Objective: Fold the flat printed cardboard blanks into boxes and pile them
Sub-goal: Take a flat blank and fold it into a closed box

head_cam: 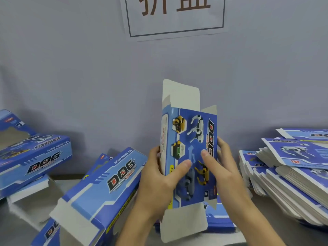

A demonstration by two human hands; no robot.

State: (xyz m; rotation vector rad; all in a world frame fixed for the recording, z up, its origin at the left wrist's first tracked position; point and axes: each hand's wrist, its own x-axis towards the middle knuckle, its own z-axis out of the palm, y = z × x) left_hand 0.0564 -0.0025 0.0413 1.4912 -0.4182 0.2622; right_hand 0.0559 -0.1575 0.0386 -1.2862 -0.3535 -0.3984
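I hold a blue printed cardboard blank (191, 139) upright in front of me, its grey end flaps sticking out above and below. My left hand (159, 176) grips its left edge, thumb pressed on the printed face. My right hand (221, 167) grips the right edge, thumb on the front and fingers behind. The blank looks partly opened into a sleeve. Folded blue boxes (99, 189) marked DOG lie piled at the left. A thick stack of flat blanks (291, 174) sits at the right.
More folded boxes (33, 157) are heaped at the far left, some with open grey flaps. A flat blank (220, 219) lies on the grey table under my hands. A grey wall with a paper sign (175, 15) stands close behind.
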